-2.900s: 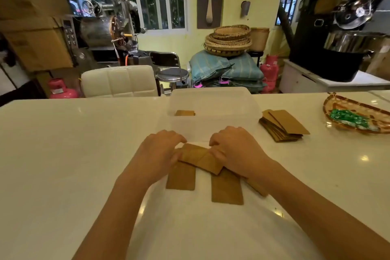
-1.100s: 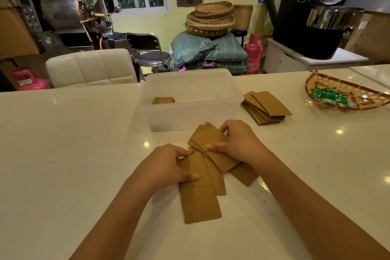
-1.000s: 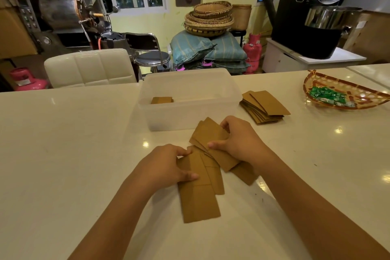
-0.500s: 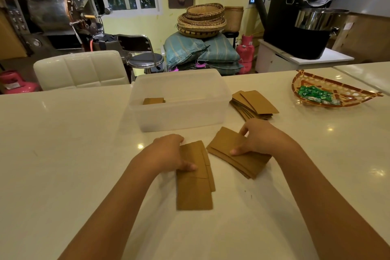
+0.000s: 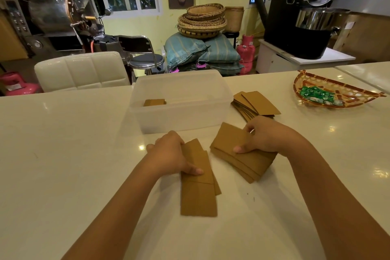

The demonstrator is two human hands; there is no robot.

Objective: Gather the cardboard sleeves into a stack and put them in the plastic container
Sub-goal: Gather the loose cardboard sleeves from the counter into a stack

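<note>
Brown cardboard sleeves lie in two groups on the white counter in front of me. My left hand grips the top of a left group of sleeves that fans toward me. My right hand holds a slanted bundle of sleeves, thumb on top and fingers behind. A clear plastic container stands just beyond my hands, with a small stack of sleeves inside at its left. Another pile of sleeves rests on the counter to the right of the container.
A woven basket tray with green packets sits at the far right of the counter. Behind the counter stand a white padded chair, a metal stool, sacks with baskets on top, and roasting machines.
The overlapping sleeves have been split into two groups. My right hand has drawn its bundle to the right and squared it. My left hand keeps its group in place.
</note>
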